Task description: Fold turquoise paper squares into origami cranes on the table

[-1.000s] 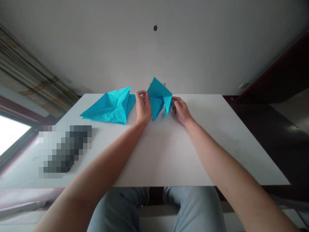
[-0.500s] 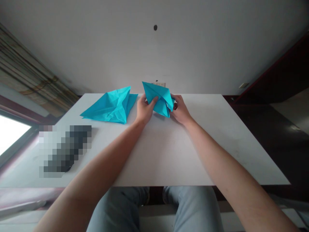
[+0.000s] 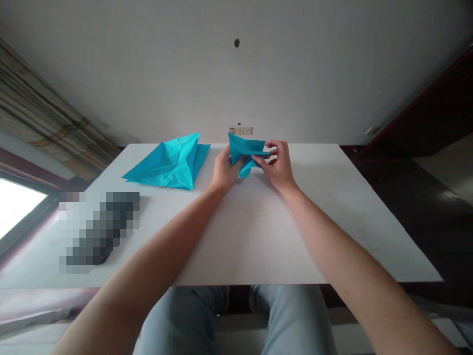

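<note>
Though pointy, blue ppr (image 3: pixel 244 146) curvy.

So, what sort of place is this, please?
Probably somebody's home, though a small office is possible: a long curtain hangs at left, sockets sit in the pale wall, and a white table stands before it.

A resting folded paper (image 3: pixel 166 165) lies on the table (image 3: pixel 236 236), left of the left hand (image 3: pixel 223 171); before it lies a pixelated object (image 3: pixel 105 229). Between left and right hand (image 3: pixel 278 165) is a held folded paper (image 3: pixel 247 146), wall sockets (image 3: pixel 240 130) behind.
</note>
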A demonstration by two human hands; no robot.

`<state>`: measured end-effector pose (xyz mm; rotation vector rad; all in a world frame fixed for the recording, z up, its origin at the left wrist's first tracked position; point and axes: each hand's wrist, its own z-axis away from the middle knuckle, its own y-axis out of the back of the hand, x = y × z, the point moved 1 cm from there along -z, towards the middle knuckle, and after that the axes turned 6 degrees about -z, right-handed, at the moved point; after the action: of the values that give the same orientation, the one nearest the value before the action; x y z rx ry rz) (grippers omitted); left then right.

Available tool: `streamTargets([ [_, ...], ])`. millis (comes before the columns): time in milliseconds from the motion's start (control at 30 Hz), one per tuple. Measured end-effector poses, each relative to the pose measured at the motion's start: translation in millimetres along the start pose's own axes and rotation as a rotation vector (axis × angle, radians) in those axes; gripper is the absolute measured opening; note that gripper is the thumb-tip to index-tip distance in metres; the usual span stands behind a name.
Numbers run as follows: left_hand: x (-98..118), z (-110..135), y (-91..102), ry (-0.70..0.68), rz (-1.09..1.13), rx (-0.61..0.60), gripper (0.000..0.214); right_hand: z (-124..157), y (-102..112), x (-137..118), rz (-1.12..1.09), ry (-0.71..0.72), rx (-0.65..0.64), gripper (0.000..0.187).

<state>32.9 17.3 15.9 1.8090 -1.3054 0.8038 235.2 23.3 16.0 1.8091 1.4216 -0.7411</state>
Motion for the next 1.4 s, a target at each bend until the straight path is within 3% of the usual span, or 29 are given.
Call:
streamTargets([
  [167, 1.2, 0.7, 1.7, -0.017, -0.019, 0.034, 0.036, 3.1, -0.3, -12.1, 0.061, 0.122, -0.1, 0.058],
  [333, 0.8, 1.7, -0.5, -0.037, -0.062, 0.083, 0.027, 2.7, -2.1, -15.2, 0.041, 0.051, 0.005, 0.066],
  [500, -6.7, -1.0, -0.7, 0.009, -0.02, 0.165, 0.032, 3.0, -2.4, -17.8, 0.002, 0.004, 0.051, 0.066],
  [667, -15.4, -5.6, 0.7, 0.024, 0.013, 0.211, 0.041, 1.5, 2.1, -12.8, -0.064, 0.058, 0.015, 0.063],
  [833, -15.9, -8.2, 1.4, 0.047, 0.079, 0.247, 0.05, -3.2, 3.6, -1.3, -0.096, 0.096, 0.084, 0.058],
  [1067, -20.3, -11.9, 4.5, 0.116, 0.228, 0.284, 0.05, -2.8, -0.9, -0.5, -0.21, -0.013, -0.045, 0.05],
  [1200, -27.8, -13.8, 1.4, 0.234, 0.411, 0.245, 0.049, -3.1, -0.3, -3.0, -0.123, 0.065, -0.063, 0.028],
  [1400, -20.6, -14.3, 2.0, 0.378, 0.518, 0.077, 0.061, -4.3, 1.2, -2.3, 0.076, 0.117, -0.035, 0.019],
])
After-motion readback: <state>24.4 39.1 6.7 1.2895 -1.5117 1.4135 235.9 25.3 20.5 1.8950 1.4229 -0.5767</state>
